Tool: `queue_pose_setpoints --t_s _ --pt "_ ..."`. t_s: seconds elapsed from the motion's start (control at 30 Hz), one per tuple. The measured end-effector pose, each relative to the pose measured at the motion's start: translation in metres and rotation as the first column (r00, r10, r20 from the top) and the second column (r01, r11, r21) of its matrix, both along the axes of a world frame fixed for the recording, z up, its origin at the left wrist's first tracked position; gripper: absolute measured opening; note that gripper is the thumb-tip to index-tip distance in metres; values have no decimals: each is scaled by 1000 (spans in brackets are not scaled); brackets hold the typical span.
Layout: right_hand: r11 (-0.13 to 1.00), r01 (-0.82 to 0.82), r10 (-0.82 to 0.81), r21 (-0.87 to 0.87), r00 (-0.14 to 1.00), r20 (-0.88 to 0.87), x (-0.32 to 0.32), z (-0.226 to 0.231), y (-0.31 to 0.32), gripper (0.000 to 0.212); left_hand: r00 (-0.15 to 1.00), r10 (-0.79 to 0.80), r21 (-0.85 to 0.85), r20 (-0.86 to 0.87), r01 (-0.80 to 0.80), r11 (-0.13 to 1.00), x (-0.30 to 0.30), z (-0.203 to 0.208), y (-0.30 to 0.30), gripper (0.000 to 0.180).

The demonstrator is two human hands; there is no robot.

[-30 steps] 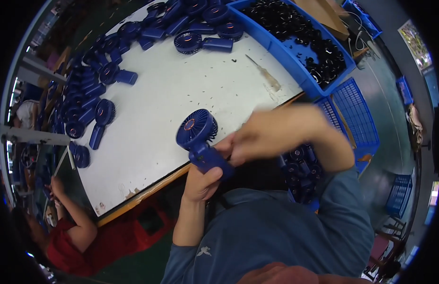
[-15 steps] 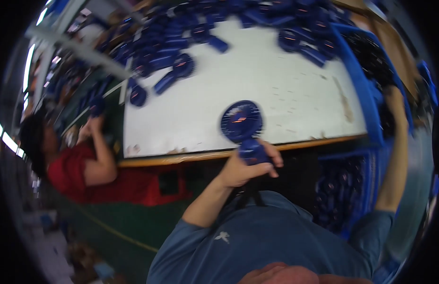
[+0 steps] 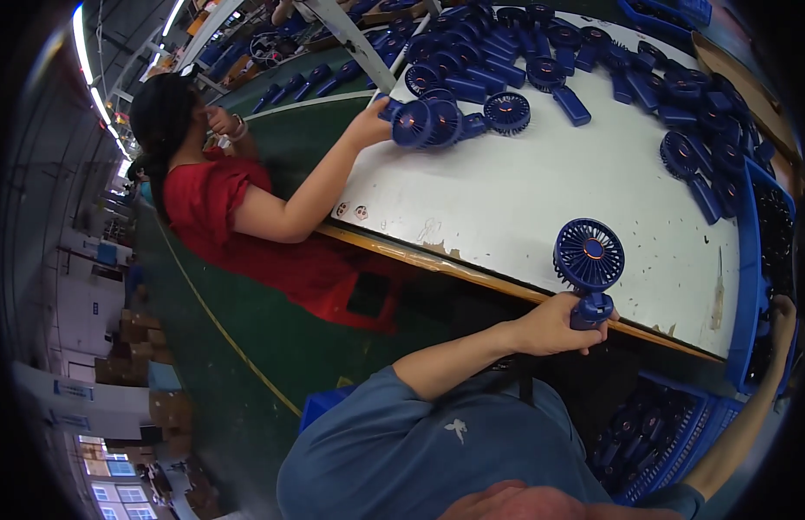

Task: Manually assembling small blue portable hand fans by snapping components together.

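Observation:
A dark blue handheld fan (image 3: 590,254) stands up in the grip of my left hand (image 3: 545,326), over the table's front edge. My fingers wrap round its handle, and its round grille is raised above the white top. At the right, my right hand (image 3: 782,319) reaches into a long blue bin (image 3: 744,276) of small black parts. Its fingertips are low among them, too dim to show whether they hold anything. Many similar blue fans (image 3: 507,113) lie piled across the far side of the white table (image 3: 506,186).
At the left a co-worker in red (image 3: 213,204) stretches a hand (image 3: 368,126) to a fan at the table corner. Below the table's right end stands a blue crate (image 3: 693,433) of fans. A pale metal post (image 3: 355,43) rises behind the corner.
My view has turned, so the table sits further right. The co-worker's arm now reaches to the table corner, away from their chest. My left hand still holds the fan; my right stays at the bin.

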State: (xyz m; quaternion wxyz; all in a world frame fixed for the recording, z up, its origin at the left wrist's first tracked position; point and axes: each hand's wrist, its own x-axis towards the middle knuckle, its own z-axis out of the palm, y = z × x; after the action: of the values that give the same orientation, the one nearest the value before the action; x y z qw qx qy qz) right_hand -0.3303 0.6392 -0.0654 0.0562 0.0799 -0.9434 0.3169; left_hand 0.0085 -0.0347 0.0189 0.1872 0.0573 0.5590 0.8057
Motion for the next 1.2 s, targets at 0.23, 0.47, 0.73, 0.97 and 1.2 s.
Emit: queue_pose_setpoints --t_s 0.23,0.47,0.73,0.97,1.2 --pt "996 12 -12 90 1000 -5 1 13 -7 30 1000 27 -45 11 -26 999 1 -3 1 31" --pt "988 130 -117 83 982 -149 35 41 -34 31 999 7 -110 40 -2 994 1 1 4 30" --pt "915 -62 -37 -398 971 -235 188 117 -324 26 981 146 -200 -125 -169 965 -5 -3 27 32" --pt "519 -276 256 -809 953 -161 310 97 -490 28 758 423 -116 -497 -541 833 -12 -18 43 33" --pt "586 -117 490 -802 839 236 305 104 -459 29 932 334 -133 -144 -353 926 -7 -6 30 20"
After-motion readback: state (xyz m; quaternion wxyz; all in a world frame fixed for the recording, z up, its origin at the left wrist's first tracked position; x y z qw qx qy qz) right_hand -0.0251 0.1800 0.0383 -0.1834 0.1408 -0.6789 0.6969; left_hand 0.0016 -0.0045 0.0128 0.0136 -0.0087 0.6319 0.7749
